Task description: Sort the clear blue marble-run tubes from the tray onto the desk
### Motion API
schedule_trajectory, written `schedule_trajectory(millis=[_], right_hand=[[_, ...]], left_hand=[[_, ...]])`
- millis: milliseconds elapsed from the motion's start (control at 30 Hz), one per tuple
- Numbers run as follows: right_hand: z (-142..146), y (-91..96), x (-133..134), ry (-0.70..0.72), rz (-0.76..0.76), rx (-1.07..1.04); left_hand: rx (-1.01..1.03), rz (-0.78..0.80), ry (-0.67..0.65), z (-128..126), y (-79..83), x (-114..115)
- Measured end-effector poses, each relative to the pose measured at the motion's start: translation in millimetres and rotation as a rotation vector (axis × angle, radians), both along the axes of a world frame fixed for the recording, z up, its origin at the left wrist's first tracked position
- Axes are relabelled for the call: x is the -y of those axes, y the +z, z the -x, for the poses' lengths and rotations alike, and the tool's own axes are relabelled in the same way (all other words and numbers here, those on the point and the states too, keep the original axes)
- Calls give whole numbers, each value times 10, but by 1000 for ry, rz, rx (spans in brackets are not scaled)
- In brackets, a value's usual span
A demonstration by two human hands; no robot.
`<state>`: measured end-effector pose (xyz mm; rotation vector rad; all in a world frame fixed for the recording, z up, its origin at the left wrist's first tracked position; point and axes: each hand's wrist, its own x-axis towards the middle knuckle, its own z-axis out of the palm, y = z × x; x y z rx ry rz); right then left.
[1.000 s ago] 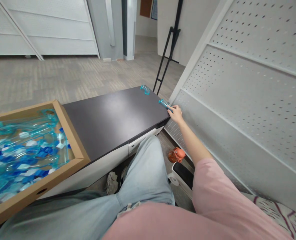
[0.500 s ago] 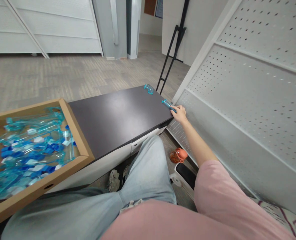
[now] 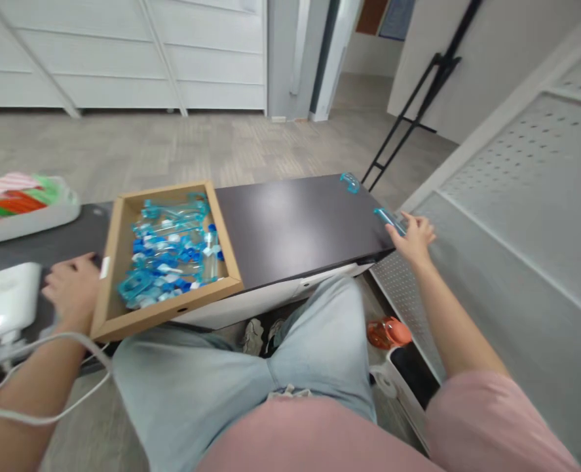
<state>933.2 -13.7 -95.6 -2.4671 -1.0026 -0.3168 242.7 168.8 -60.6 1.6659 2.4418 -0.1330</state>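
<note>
At the far right end of the dark cabinet top (image 3: 290,229), my right hand (image 3: 414,239) is around the near end of a clear blue plastic tube-like piece (image 3: 387,217). Its thumb and fingers are apart, and the piece lies on the surface. Behind it sits a curved clear blue plastic piece (image 3: 350,182). My left hand (image 3: 76,292), slightly blurred, rests just left of a cardboard box (image 3: 227,262), fingers apart over the surface. A small dark thing shows beside its fingertips. Many clear, blue and white plastic parts (image 3: 172,252) fill the box.
Left of my left hand lies a white charger-like block (image 3: 8,301) with a white cable (image 3: 49,416) crossing over my forearm. A white tray (image 3: 35,223) holds red, green and pink items. An orange bottle (image 3: 389,333) stands on the floor; a perforated panel (image 3: 506,196) rises at right.
My view has swung left, bringing my left hand, the tray and the white block into sight. My right hand's fingers have spread apart at the tube-like piece, which stays at the table's end.
</note>
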Motion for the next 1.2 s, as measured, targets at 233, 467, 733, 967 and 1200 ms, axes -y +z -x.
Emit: schedule_trajectory(millis=[233,467,733,967,1200], right_hand=[[1021,273,-715,675,-280,-142],[3187,697,-1203,1422,73,-44],[4265,508,-1505,1427,371,205],[4259,436,-1555,1405,409,159],[4148,340,-1539,1379,232,-8]], left_hand=[[-11,-240,4,369,-301,-128],[79,-305,-53,380,-321,-90],[27,-354,-46,402,-435,-157],[-2,-389,-53,390,-451,-149],[23,-395,-49,387,-441,-158]])
